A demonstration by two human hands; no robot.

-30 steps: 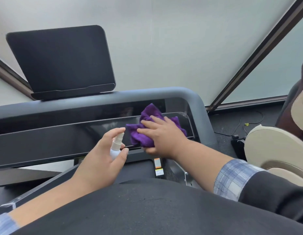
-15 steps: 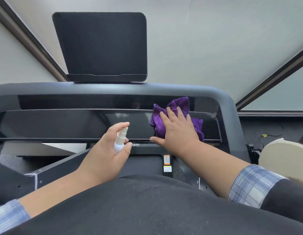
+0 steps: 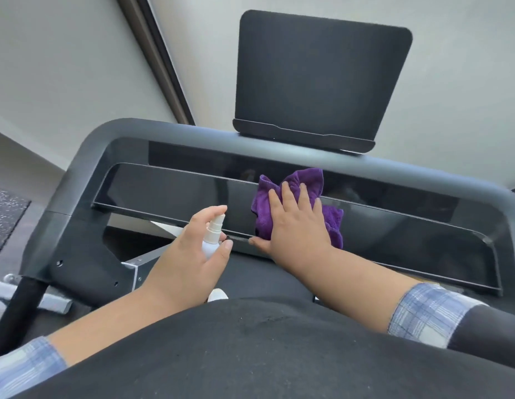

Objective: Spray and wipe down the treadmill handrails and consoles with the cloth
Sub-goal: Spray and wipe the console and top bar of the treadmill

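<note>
A purple cloth [image 3: 304, 181] lies bunched on the treadmill's glossy black console panel [image 3: 164, 194], near its middle. My right hand [image 3: 296, 226] presses flat on the cloth, fingers spread, thumb along the panel's lower edge. My left hand [image 3: 190, 260] holds a small white spray bottle [image 3: 212, 236] just left of the cloth, forefinger on the nozzle top. The grey handrail bar [image 3: 170, 136] curves over the console and down its left side.
A dark tablet holder [image 3: 319, 79] stands on the bar behind the console. The treadmill's left upright [image 3: 75, 254] and a black tube [image 3: 14, 312] sit low on the left. A pale wall and a dark window frame [image 3: 155, 59] lie beyond.
My right hand has slid the cloth leftward along the console panel, from its right end toward the middle. The view has swung left. The left hand stays beside it with the bottle.
</note>
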